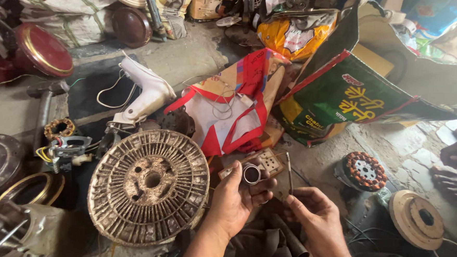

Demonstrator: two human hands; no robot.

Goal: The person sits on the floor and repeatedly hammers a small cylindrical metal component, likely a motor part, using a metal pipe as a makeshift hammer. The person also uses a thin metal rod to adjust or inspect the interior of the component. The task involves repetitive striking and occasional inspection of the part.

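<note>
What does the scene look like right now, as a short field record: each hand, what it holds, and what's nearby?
left hand: holds a small metal ring
right hand: pinches a thin metal rod, upright
left of hands: round slotted metal disc
right of hands: copper-wound stator
behind hands: printed bags
surface: concrete floor

Big green sack [352, 98] w/ yellow & red print is lying at 2 o'clock. Yellow-orange bag [294, 36] is sitting at 12, a cream-red cloth bag [233, 110] is lying mid-frame, cardboard box [204, 4] is standing top centre.
</note>
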